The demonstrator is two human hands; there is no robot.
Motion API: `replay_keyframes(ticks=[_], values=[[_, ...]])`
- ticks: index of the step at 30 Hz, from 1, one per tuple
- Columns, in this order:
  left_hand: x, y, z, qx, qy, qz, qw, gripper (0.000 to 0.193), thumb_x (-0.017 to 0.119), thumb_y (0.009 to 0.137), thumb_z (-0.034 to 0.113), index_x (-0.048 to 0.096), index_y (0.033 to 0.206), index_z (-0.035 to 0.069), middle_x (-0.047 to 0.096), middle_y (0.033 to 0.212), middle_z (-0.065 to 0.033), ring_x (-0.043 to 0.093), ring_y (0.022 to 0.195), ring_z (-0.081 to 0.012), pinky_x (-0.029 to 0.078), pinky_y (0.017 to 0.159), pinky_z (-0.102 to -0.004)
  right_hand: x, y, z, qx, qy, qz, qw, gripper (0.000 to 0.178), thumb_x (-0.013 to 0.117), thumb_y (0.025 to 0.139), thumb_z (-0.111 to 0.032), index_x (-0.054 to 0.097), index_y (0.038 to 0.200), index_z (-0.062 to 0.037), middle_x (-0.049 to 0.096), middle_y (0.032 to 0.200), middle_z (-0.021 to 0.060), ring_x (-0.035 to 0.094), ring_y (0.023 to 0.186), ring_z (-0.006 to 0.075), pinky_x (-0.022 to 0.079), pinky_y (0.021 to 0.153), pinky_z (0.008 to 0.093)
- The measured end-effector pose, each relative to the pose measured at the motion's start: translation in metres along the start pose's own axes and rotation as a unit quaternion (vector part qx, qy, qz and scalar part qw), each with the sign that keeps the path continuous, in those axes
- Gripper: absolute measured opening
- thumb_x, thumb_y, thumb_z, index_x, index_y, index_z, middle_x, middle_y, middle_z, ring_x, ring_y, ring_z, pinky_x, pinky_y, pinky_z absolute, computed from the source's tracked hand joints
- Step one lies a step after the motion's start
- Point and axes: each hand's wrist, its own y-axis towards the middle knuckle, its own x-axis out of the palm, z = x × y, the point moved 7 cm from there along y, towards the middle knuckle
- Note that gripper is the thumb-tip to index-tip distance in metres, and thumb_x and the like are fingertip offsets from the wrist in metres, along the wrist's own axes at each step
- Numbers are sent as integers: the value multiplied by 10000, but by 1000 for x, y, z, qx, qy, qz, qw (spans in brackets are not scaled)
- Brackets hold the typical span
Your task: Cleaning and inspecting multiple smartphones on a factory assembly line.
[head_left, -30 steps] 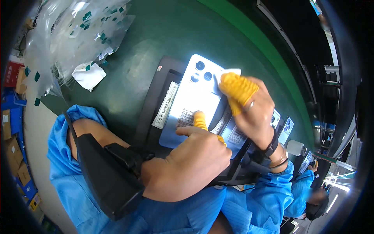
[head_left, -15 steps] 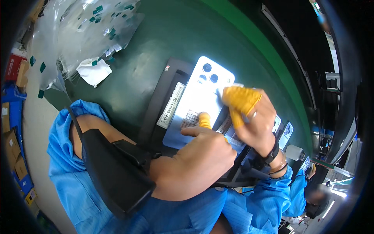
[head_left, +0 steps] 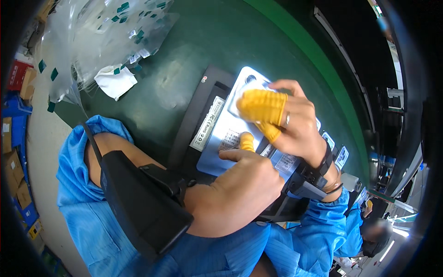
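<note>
A light blue smartphone point(head_left: 213, 154) lies back up and aslant on a dark flat tray or pad point(head_left: 184, 124). My left hand point(head_left: 244, 189) is closed at its lower end, one yellow-sleeved fingertip pressing by the printed label. My right hand point(head_left: 288, 117), with yellow finger sleeves, lies over the upper back and covers part of the camera lenses. Its fingers are pressed together on a white piece point(head_left: 253, 86) that looks like a wipe, mostly hidden. A second bluish phone point(head_left: 284, 161) with a label shows below my right wrist.
Clear plastic films point(head_left: 101, 41) with green tabs pile up at the far left, beside a crumpled white cloth point(head_left: 115, 82). More phones point(head_left: 341, 157) lie to the right, near a white bottle point(head_left: 348, 181). A bulky black device point(head_left: 143, 203) is strapped to my left forearm. Another person point(head_left: 374, 235) sits at right.
My right hand has moved left from the phone's right edge, across its upper back and over the lenses. The left hand stays pressed on the phone.
</note>
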Motion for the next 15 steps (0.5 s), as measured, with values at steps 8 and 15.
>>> replay_keyframes(ticks=[8, 15], values=[[2, -3, -2, -14, 33, 23, 999, 116, 651, 630, 167, 616, 633, 56, 538, 483, -28, 525, 406, -133, 344, 345, -284, -37, 0, 18, 85, -45, 114, 989, 219, 667, 700, 15, 680, 916, -20, 684, 904, 111, 653, 791, 241, 449, 868, 372], [-4, -2, -1, -6, 8, 2, 1000, 89, 651, 620, 154, 610, 623, 76, 508, 464, -1, 526, 412, -111, 353, 349, -272, -13, 17, 3, -13, -37, 66, 997, 182, 665, 666, -13, 665, 847, -7, 660, 792, 140, 632, 689, 267, 482, 848, 419]])
